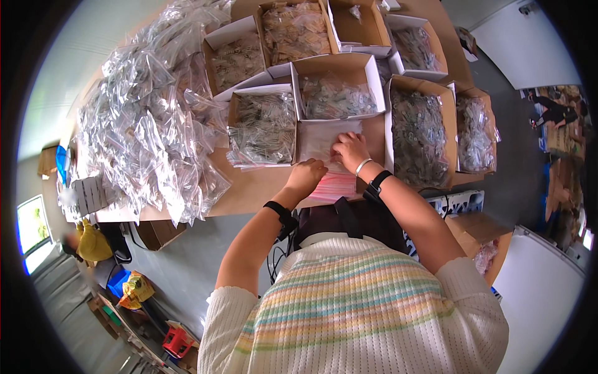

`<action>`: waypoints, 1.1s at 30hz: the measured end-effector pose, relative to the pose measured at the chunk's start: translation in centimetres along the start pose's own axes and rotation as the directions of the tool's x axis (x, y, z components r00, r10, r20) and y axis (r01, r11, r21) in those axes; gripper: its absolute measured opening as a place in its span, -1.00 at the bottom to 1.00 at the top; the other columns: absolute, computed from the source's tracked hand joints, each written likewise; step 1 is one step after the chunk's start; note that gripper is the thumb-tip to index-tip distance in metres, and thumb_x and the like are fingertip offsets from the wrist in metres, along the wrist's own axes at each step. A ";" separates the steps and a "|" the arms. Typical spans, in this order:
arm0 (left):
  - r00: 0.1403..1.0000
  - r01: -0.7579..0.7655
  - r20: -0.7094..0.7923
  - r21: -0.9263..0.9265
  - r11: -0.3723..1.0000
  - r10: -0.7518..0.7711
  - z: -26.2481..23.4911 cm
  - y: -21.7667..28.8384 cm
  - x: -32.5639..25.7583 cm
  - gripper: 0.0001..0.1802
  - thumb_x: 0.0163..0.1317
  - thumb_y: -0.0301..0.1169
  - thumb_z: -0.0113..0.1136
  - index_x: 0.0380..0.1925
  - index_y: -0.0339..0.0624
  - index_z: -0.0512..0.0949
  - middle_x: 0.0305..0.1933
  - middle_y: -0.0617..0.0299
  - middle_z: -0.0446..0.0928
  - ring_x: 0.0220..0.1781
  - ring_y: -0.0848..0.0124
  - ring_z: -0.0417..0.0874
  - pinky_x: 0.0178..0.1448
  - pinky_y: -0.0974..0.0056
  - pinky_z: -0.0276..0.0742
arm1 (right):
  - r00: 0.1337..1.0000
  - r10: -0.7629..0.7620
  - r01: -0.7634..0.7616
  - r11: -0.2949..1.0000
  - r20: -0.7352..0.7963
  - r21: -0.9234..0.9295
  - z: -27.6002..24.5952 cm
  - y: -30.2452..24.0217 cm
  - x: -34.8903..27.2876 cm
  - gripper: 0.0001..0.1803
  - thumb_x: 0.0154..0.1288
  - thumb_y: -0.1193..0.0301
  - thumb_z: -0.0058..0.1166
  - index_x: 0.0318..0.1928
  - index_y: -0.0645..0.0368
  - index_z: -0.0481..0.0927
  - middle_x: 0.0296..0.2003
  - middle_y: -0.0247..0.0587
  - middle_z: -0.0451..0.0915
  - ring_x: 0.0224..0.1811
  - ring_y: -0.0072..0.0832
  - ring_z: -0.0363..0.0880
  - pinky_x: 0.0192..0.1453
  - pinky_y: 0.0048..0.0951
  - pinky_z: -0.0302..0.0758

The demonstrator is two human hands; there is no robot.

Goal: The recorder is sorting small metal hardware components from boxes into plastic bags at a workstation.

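- Far left of the wooden table (249,190): a window (32,227) at the room's edge, with grey floor (180,262) below the table's near edge.
- Heaped over the table's left half: a big pile of clear plastic bags (146,118), spilling past the near edge.
- Right of that pile, across the table's middle and back: open cardboard boxes (336,87) packed with small bagged parts, set edge to edge.
- At the table's near edge, just below the boxes: a stack of flat clear bags (324,144) on pink sheets (333,186).
- Left hand (305,176), wrist in a black band: curled loosely, knuckles up, resting on the stack's near left edge; fingertips hidden, grip impossible to tell.
- Right hand (351,149), bangle and black band at the wrist: fingers bent down, tips pressed on the stack's top bag; closed pinch impossible to tell.
- Right of the table: more grey floor, white panels (536,287).
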State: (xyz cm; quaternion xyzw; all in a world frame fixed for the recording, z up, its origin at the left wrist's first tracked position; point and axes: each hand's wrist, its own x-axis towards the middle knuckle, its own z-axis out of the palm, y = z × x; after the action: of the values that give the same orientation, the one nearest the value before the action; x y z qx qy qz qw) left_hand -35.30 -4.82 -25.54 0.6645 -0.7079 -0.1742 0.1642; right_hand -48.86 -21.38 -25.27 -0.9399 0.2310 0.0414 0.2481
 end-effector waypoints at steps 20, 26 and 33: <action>0.941 0.259 -0.147 -0.267 0.928 -0.305 -9.7 4.1 3.6 -0.95 0.17 -0.51 0.28 -0.35 -0.18 0.66 -0.34 0.11 0.60 -0.30 0.06 0.65 -0.24 0.11 0.55 | 0.979 0.192 -0.095 0.723 -0.067 0.684 -9.3 -1.0 -7.3 -0.81 0.28 0.46 0.23 -0.17 0.32 0.60 -0.24 -0.05 0.66 -0.22 -0.29 0.69 -0.08 -0.36 0.59; 0.884 0.314 -0.293 -0.207 0.926 -0.365 -12.7 4.9 4.3 -0.93 0.16 -0.55 0.28 -0.42 -0.24 0.55 -0.37 0.07 0.58 -0.34 0.03 0.62 -0.27 0.08 0.52 | 0.878 0.227 0.099 0.776 -0.422 0.624 -10.6 -4.6 -5.7 -0.75 0.22 0.61 0.15 -0.09 0.28 0.46 -0.18 -0.05 0.51 -0.27 -0.20 0.61 -0.13 -0.28 0.56; 0.817 0.366 -0.328 -0.340 0.866 -0.474 -14.3 6.4 4.7 -0.78 0.14 -0.44 0.39 -0.49 -0.31 0.52 -0.53 0.05 0.54 -0.51 0.14 0.57 -0.34 0.15 0.47 | 0.903 0.067 0.215 0.785 -0.425 0.581 -11.0 -4.8 -3.7 -0.63 0.15 0.50 0.29 -0.05 0.25 0.48 -0.20 -0.12 0.49 -0.25 -0.35 0.55 -0.15 -0.29 0.53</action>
State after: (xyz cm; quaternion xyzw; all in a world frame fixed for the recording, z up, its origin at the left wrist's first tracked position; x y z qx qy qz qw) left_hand -34.61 -9.56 -9.95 0.7987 -0.4641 -0.1583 0.3487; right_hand -50.40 -21.45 -12.77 -0.8017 0.2420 -0.2507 0.4856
